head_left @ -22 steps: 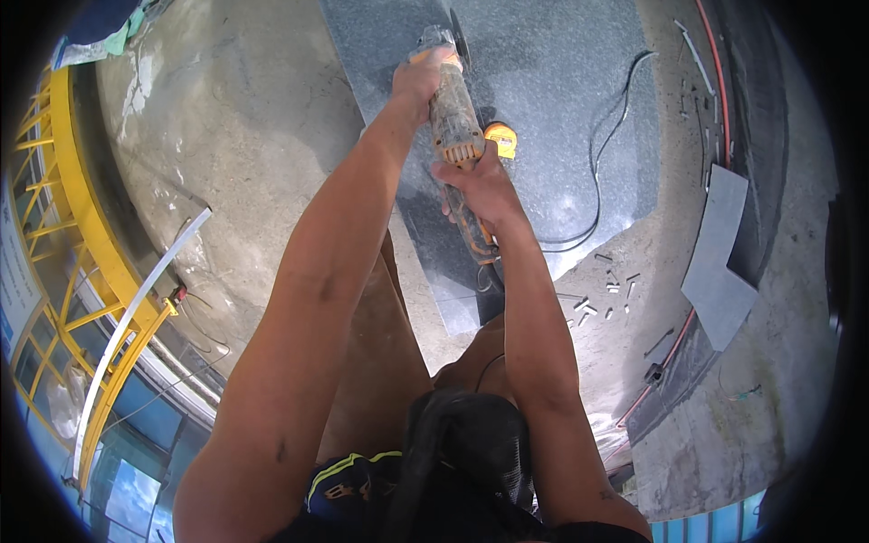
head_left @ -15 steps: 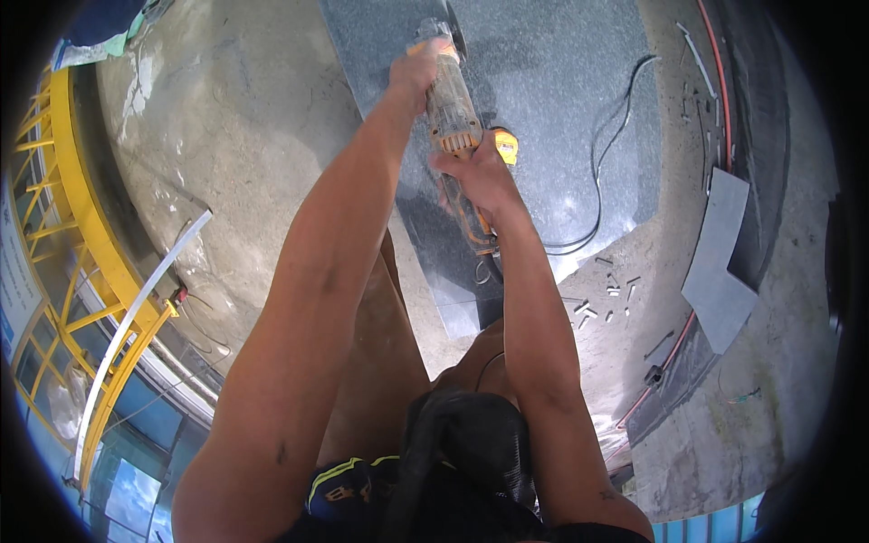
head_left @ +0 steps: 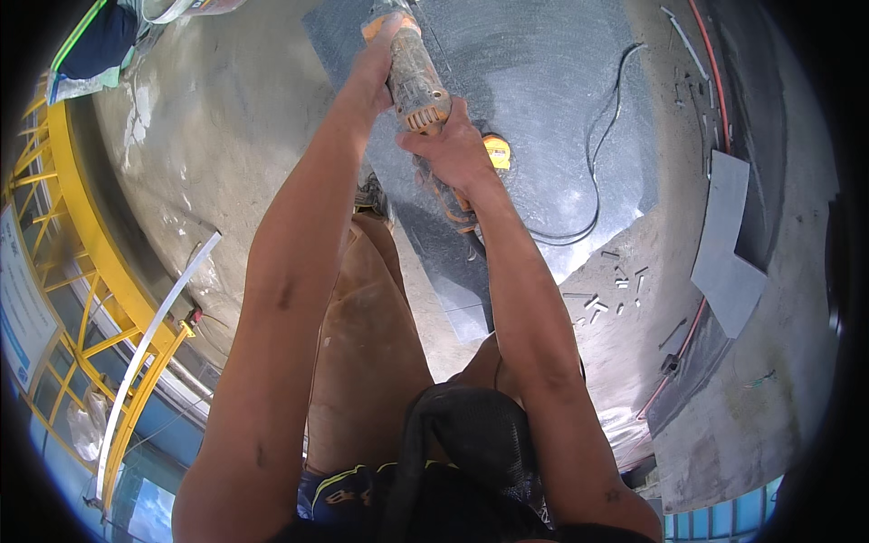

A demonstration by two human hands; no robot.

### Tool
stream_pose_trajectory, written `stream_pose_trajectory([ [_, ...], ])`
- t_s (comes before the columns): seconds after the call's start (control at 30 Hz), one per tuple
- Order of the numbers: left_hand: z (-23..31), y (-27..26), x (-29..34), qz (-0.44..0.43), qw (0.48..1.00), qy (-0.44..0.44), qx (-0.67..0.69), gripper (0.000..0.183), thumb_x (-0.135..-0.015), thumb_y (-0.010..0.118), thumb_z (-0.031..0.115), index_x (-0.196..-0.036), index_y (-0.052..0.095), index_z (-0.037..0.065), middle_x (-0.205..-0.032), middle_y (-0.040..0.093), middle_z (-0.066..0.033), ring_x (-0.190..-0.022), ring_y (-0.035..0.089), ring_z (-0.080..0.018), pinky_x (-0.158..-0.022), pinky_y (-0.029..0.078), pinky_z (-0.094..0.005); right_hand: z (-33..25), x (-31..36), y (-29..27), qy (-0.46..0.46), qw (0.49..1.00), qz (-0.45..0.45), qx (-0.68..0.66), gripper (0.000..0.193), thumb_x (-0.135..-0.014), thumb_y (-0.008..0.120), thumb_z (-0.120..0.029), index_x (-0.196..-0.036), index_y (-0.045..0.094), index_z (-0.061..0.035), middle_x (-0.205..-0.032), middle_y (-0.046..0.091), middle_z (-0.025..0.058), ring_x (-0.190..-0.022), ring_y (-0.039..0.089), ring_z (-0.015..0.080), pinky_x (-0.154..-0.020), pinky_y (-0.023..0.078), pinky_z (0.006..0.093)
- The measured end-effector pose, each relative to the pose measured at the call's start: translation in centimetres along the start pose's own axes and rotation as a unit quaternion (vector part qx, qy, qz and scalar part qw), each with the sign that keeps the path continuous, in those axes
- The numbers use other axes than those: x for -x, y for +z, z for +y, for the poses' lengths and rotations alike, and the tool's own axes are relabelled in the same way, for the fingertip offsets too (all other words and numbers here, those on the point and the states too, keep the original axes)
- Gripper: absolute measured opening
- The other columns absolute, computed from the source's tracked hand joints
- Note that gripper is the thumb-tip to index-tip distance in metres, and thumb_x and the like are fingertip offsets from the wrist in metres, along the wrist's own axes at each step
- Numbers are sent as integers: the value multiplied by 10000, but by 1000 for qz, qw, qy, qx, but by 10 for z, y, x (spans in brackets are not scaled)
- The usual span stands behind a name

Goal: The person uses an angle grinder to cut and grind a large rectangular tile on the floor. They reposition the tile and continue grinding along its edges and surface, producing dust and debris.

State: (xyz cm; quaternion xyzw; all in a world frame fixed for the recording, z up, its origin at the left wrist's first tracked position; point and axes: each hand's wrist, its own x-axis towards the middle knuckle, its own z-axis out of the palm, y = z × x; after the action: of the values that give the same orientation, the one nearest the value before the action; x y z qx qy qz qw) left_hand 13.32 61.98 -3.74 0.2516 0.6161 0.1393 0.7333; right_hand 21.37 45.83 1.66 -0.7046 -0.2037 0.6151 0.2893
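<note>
A dusty orange-and-grey angle grinder (head_left: 418, 86) is held in both my hands over a large grey sheet (head_left: 552, 100). My left hand (head_left: 376, 59) is closed around its front end near the head, close to the top edge of the view. My right hand (head_left: 455, 152) grips the rear handle, thumb across it. The front of the grinder is cut off by the view's edge, so the disc can hardly be made out. A yellow tape measure (head_left: 496, 152) rests on the sheet just right of my right hand. The black power cable (head_left: 595, 163) loops over the sheet.
Several small offcuts (head_left: 596, 304) litter the concrete near the sheet's right corner. An L-shaped grey piece (head_left: 729, 262) and a red hose (head_left: 721, 86) lie at right. Yellow metal framework (head_left: 77, 199) and a white strip (head_left: 149, 339) stand at left. A dark cloth (head_left: 104, 41) is at far left.
Both hands and the grinder have shifted left and farther away, widening the gap to the tape measure. The view has tilted slightly. My grip is the same.
</note>
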Motion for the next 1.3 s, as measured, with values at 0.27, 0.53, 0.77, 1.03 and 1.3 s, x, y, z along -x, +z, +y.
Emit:
stream_pose_trajectory([
  [0.27, -43, -49, 82, -89, 990, -34, 102, 469, -979, 704, 387, -1276, 592, 42, -1078, 677, -127, -937, 723, -312, -800, 634, -492, 55, 41, -29, 28, 997, 19, 64, 773, -964, 796, -425, -1577, 418, -142, -1227, 718, 228, -1057, 756, 342, -919, 610, 476],
  [0.53, -108, -109, 170, -51, 981, -26, 186, 592, -941, 712, 450, -1290, 573, -7, -1142, 670, -162, -927, 728, -336, -809, 637, -493, 154, -8, -11, -41, 859, 169, 483, 656, -1017, 659, -166, -1578, 378, -356, -1550, 416, 225, -1270, 646, 411, -1006, 608, 523],
  [0.77, -134, -143, 217, -108, 975, -38, 191, 608, -943, 694, 472, -1268, 588, -32, -1091, 698, -191, -928, 737, -334, -831, 642, -467, 171, -17, -71, 72, 894, 198, 396, 630, -1049, 527, -59, -1593, 320, -299, -1422, 464, 237, -1199, 694, 406, -969, 647, 471],
  [1.03, -131, -143, 249, -95, 982, 41, 158, 601, -932, 692, 478, -1214, 633, -49, -1006, 728, -218, -922, 731, -303, -837, 622, -399, 178, 7, -141, 87, 853, 257, 445, 650, -1043, 547, -117, -1634, 294, -217, -1371, 539, 223, -1225, 681, 405, -970, 623, 477],
  [1.3, -116, -149, 287, -55, 984, 65, 154, 613, -918, 718, 472, -1225, 617, -48, -1058, 700, -193, -955, 726, -301, -843, 620, -428, 183, 105, -136, 68, 899, 232, 364, 759, -1011, 637, -303, -1664, 276, -165, -1370, 563, 250, -1210, 665, 454, -1016, 574, 530],
])
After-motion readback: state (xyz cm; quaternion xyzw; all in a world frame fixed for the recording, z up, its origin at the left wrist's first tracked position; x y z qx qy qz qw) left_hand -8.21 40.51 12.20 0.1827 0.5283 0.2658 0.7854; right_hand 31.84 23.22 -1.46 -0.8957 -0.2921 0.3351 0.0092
